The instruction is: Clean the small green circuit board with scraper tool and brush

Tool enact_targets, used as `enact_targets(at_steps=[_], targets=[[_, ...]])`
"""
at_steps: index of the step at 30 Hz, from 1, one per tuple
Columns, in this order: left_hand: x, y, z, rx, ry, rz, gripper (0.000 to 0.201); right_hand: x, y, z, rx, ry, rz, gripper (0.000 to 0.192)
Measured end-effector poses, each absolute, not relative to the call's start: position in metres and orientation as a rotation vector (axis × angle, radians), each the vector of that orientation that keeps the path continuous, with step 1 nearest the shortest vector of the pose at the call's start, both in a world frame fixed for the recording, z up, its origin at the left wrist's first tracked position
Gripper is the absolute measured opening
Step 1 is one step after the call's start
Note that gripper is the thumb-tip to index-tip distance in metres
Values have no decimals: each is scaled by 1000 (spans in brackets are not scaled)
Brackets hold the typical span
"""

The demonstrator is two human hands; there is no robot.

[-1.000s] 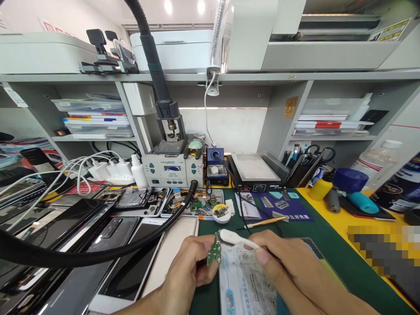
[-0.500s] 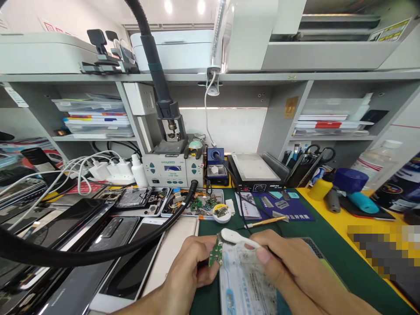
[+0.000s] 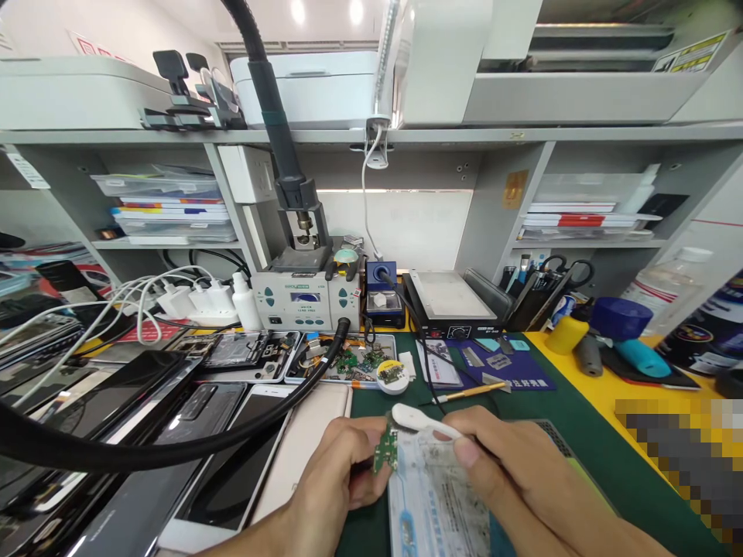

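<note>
My left hand (image 3: 342,472) pinches a small green circuit board (image 3: 385,452) by its left edge, holding it tilted above the mat. In my right hand (image 3: 493,456) is a white-handled brush (image 3: 419,422), gripped between thumb and fingers. Its dark bristle end lies against the top of the circuit board; the bristles are only partly visible. Below both hands lies a flat blue-and-white printed packet (image 3: 435,495), worn and smudged, partly covered by my right hand.
Several phones (image 3: 226,456) lie at the left, crossed by a thick black hose (image 3: 191,456). A rework station (image 3: 307,302), a heating plate (image 3: 456,298) and a tray of boards (image 3: 360,360) stand behind. A yellow-handled knife (image 3: 470,393) and round tin (image 3: 392,379) rest on the green mat.
The circuit board has turned slightly in my left hand and shifted a little to the right, showing more of its green face. The brush has hardly moved.
</note>
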State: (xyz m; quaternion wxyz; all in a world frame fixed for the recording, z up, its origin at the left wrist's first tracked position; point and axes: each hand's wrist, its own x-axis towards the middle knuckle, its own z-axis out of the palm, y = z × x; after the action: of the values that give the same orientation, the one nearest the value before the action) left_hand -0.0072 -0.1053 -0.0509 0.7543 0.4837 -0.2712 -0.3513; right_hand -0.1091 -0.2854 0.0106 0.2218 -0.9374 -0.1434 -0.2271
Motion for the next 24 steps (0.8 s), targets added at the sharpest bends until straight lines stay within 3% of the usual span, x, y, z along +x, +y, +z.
enact_targets(at_steps=[15, 24], targets=[[-8, -104, -51, 1088, -564, -777, 32, -109, -284, 13, -2603, -320, -590, 37], [-6, -104, -51, 1074, -599, -803, 30, -110, -284, 12, -2560, -356, -650, 28]])
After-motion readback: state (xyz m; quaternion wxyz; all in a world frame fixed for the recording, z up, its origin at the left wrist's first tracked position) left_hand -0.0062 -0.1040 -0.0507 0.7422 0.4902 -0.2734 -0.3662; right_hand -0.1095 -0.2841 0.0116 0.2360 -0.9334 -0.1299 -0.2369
